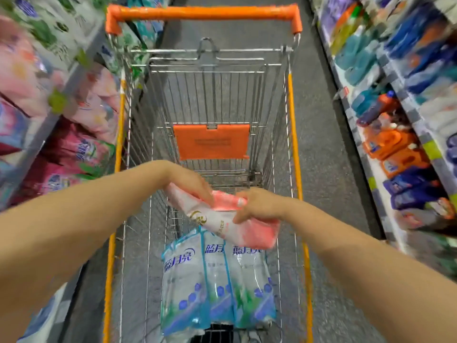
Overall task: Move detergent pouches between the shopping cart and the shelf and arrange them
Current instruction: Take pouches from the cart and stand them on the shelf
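The pink pouch is held above the basket of the shopping cart, clear of the wire floor. Its long axis runs diagonally across the cart, from the far left down to the near right, with the right end lower. The white printed face is turned up.

The left grip is closed over the far-left end of the pouch, fingers laid across its top face; the thumb is hidden. The right grip pinches the pouch further right along its upper edge, thumb and fingers closed on the film.

Below, three blue pouches lie side by side at the near end of the basket, touching one another. Their long axes run along the cart's length, and their printed name ends point toward the orange handle.

The left shelf carries pink pouches. The right shelf carries blue and orange bottles; motion blur hides their labels.
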Action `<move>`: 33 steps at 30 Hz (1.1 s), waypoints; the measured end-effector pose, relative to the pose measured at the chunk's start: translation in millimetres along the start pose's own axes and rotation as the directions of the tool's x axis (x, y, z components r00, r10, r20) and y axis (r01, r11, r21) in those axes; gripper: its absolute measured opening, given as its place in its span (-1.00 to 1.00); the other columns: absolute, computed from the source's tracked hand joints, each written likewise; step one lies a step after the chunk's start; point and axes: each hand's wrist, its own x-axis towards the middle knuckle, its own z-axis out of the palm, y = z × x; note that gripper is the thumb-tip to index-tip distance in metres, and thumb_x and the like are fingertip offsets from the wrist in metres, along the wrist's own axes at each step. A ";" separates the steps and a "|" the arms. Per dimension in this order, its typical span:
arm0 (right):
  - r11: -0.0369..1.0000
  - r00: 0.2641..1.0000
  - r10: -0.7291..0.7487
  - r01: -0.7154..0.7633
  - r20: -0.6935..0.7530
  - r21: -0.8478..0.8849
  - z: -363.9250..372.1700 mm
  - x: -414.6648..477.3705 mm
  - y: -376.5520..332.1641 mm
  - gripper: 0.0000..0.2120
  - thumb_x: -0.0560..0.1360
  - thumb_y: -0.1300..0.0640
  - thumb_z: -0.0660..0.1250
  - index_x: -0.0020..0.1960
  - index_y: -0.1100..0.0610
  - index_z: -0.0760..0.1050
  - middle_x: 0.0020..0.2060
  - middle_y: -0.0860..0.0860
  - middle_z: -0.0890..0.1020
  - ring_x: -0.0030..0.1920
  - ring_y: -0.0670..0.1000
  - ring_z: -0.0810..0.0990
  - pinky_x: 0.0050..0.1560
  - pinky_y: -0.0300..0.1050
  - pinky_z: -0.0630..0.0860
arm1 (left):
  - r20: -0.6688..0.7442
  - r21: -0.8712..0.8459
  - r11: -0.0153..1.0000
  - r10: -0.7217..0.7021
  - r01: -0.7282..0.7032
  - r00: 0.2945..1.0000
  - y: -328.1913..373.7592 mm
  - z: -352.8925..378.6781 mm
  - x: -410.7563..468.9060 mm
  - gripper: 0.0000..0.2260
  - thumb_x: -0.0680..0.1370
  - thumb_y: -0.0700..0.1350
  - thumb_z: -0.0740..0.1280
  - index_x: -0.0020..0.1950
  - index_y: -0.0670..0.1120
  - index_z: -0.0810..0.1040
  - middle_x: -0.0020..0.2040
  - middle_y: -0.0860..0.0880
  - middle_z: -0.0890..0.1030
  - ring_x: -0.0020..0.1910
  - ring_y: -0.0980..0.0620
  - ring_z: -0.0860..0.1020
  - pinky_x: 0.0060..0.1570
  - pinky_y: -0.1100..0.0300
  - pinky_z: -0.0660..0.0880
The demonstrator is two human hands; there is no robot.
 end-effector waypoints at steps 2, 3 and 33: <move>0.997 0.999 0.024 -0.020 0.045 -0.080 13.9 32.7 13.3 -0.81 0.38 0.16 0.44 -0.21 0.03 0.41 -0.16 0.01 0.53 -0.14 0.03 0.47 -0.32 -0.21 0.31 | -0.069 0.162 0.987 0.017 -0.006 0.997 -15.0 7.3 33.5 -0.80 0.51 0.06 0.33 -0.01 -0.05 0.55 -0.16 0.03 0.56 -0.18 0.05 0.50 -0.11 0.16 0.45; 0.994 0.998 0.042 -0.037 0.052 -0.102 20.4 47.4 19.7 -0.79 0.39 0.17 0.43 -0.21 0.01 0.38 -0.16 0.01 0.51 -0.14 0.03 0.46 -0.35 -0.22 0.29 | -0.092 0.185 0.983 0.036 -0.018 0.995 -21.2 10.2 48.0 -0.80 0.53 0.04 0.32 0.02 -0.07 0.52 -0.18 0.04 0.52 -0.20 0.07 0.48 -0.18 0.23 0.42; 0.931 0.960 0.279 -0.265 0.018 -0.252 138.1 138.7 75.7 -0.25 0.51 0.37 0.11 0.54 0.02 -0.19 0.55 0.01 -0.10 0.52 0.12 0.03 0.47 -0.02 0.11 | -0.419 0.211 0.941 -0.159 0.266 0.894 -129.1 104.5 182.2 -0.46 0.63 0.07 0.04 0.54 0.02 -0.11 0.55 -0.13 -0.05 0.52 -0.14 0.01 0.42 -0.13 0.10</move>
